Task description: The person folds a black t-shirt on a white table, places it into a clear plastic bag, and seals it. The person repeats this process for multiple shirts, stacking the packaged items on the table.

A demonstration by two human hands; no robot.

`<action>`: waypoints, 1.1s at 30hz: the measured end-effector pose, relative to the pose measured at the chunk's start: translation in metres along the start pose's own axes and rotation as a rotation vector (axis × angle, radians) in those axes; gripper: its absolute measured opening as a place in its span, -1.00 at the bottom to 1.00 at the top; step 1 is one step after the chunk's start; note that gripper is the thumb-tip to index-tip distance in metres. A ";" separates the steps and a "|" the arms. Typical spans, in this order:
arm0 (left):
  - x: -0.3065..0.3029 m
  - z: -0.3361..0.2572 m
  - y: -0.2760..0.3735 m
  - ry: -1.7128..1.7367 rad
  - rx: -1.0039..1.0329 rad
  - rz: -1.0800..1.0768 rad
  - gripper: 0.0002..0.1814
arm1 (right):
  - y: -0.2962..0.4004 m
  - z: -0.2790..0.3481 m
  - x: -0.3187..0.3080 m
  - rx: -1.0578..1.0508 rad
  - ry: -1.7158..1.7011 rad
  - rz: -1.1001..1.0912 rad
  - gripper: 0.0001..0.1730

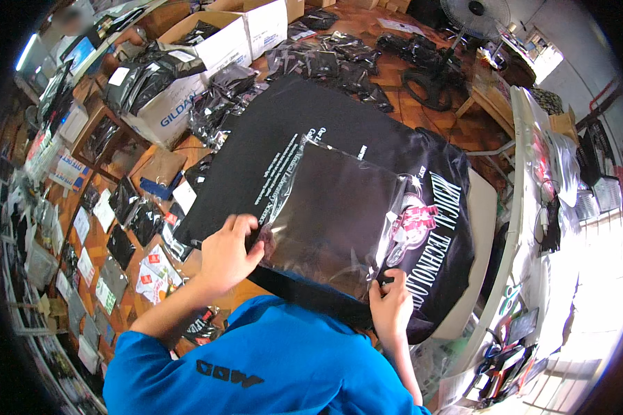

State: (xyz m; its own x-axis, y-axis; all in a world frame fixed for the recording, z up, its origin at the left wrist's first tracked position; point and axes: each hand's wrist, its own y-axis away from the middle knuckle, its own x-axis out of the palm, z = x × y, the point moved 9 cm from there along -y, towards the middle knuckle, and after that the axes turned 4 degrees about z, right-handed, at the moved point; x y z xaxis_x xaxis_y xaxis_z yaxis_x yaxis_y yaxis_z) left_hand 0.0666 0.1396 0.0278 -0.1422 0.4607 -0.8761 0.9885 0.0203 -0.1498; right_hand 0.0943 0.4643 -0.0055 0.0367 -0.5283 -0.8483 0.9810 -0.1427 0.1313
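Black printed T-shirts (pixel 285 114) lie spread in front of me, with white lettering and a pink-and-white emblem. On top rests a clear plastic bag (pixel 337 207), and a dark flat item seems to be inside it. My left hand (pixel 231 254) holds the bag's near left edge, its thumb and fingers around the corner. At the near right corner, my right hand (pixel 392 303) pinches the film between thumb and fingers. Glare and creases hide the bag's opening.
Cardboard boxes (pixel 223 52) and bagged black garments (pixel 337 62) crowd the floor ahead. Several packets (pixel 119 246) lie on the left. A standing fan (pixel 475 15) is at the far right. Scissors (pixel 509 298) lie on the white table (pixel 514 207). A person (pixel 72 41) is at the far left.
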 end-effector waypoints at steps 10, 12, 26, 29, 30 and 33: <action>0.059 -0.146 0.029 -0.265 1.125 0.273 -0.59 | 0.038 0.072 -0.021 -0.800 0.182 -0.094 -0.78; 0.030 -0.168 0.017 -0.037 1.260 0.263 -0.67 | 0.045 0.072 -0.075 -0.744 -0.080 -0.272 -0.81; -0.010 -0.068 -0.331 1.537 -0.253 -0.095 -0.66 | 0.051 -0.057 -0.083 0.081 -1.418 -0.347 -0.87; 0.014 0.017 -0.355 1.242 -0.297 0.028 -0.64 | 0.056 -0.042 -0.049 0.120 -1.317 -0.006 -0.85; 0.028 0.007 -0.346 1.205 -0.275 0.052 -0.66 | 0.057 -0.048 -0.039 0.126 -1.248 0.044 -0.84; 0.048 -0.062 -0.260 1.125 -0.122 0.107 -0.65 | 0.054 -0.054 -0.020 0.137 -1.192 0.112 -0.82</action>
State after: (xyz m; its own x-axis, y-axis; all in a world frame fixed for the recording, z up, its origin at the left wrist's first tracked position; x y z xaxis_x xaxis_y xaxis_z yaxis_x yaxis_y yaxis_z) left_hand -0.1936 0.2113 0.0529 0.0092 0.9993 0.0366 1.0000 -0.0092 0.0006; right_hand 0.1568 0.5122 -0.0086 -0.1500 -0.9742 0.1689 0.9526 -0.0967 0.2885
